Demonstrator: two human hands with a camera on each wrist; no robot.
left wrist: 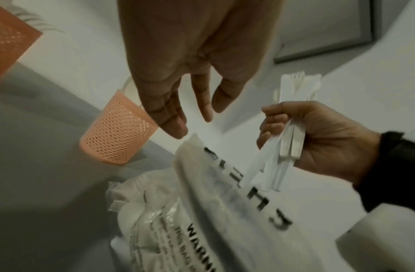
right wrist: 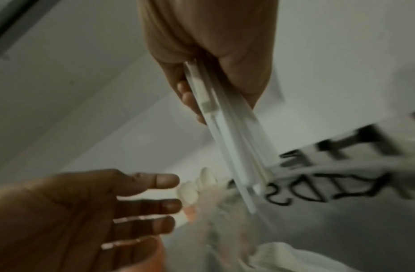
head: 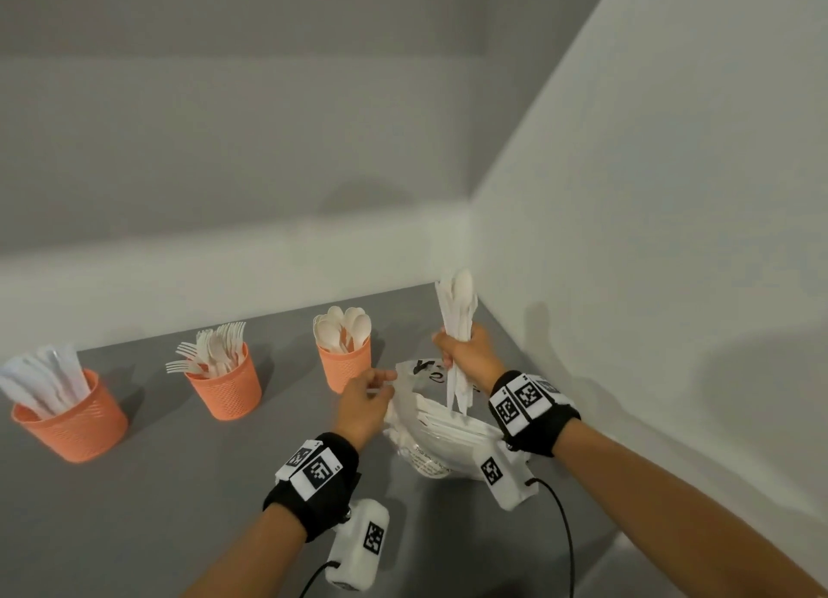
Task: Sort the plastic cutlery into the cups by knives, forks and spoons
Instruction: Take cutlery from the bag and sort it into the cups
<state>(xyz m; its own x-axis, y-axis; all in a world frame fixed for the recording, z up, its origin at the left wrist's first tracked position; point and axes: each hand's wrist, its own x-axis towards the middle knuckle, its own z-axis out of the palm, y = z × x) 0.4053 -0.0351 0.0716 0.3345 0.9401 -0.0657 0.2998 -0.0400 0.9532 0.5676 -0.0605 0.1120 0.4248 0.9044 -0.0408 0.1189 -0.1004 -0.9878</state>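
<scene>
My right hand grips an upright bundle of white plastic cutlery above a clear plastic bag with black lettering; handles point down into the bag's mouth. The same bundle shows in both wrist views. My left hand hovers with straight fingers at the bag's left edge and holds nothing. Three orange mesh cups stand on the grey table: knives at the left, forks in the middle, spoons just left of the bag.
White walls meet in a corner right behind the bag. The grey table stretches toward me in front of the cups. Wrist camera cables hang below both forearms.
</scene>
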